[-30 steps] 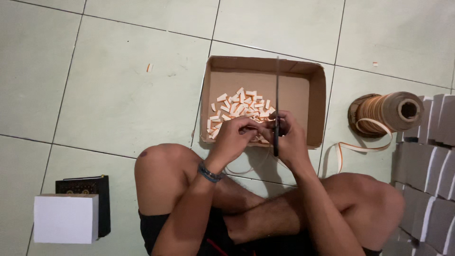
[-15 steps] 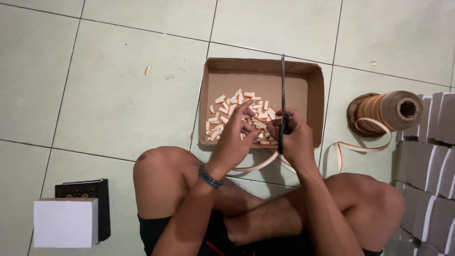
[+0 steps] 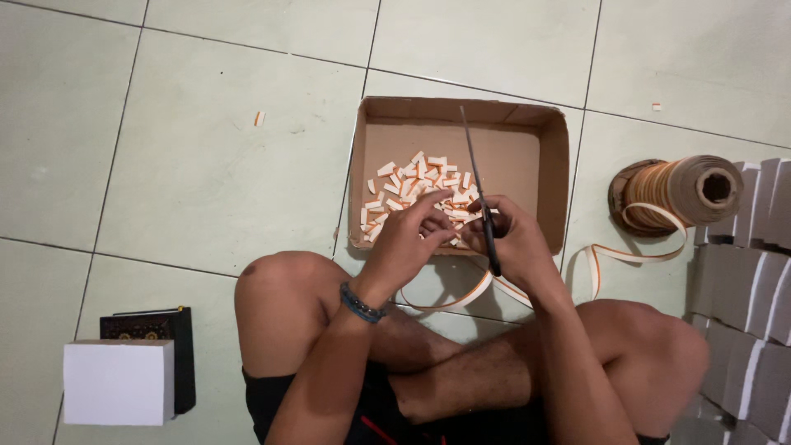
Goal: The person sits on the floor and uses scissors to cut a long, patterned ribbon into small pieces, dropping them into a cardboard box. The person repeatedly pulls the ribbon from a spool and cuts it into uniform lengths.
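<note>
We sit cross-legged on the tiled floor (image 3: pixel 206 165), looking down at our own two hands, which are close together just above the near edge of a shallow cardboard box (image 3: pixel 552 165). Our right hand (image 3: pixel 515 243) is closed around the handles of a pair of scissors (image 3: pixel 478 185), whose long blades point away from us over the box; we cannot tell whether the blades are parted or shut. Our left hand (image 3: pixel 408 239), with a dark bracelet (image 3: pixel 361 303) on its wrist, has its fingers (image 3: pixel 432 200) stretched toward the scissors and pinched on the end of an orange-and-white ribbon strip (image 3: pixel 461 292). The strip loops down from our hands, passes between our knees and the box, and runs off across the floor to the right, where it curls up to a spool of the same ribbon (image 3: pixel 676 194) lying on its side, well apart from the box.

Inside the box, toward its near left part, lies a heap of short cut ribbon pieces (image 3: pixel 404 189), right beneath our fingertips. One stray piece (image 3: pixel 259 118) rests on the floor to the left of the box, and another small one (image 3: pixel 656 106) lies beyond the spool.

At our left knee sits a white box (image 3: pixel 119 381) resting against a black box (image 3: pixel 169 330). Along the right edge stands a stack of grey boxes (image 3: pixel 746 313).
</note>
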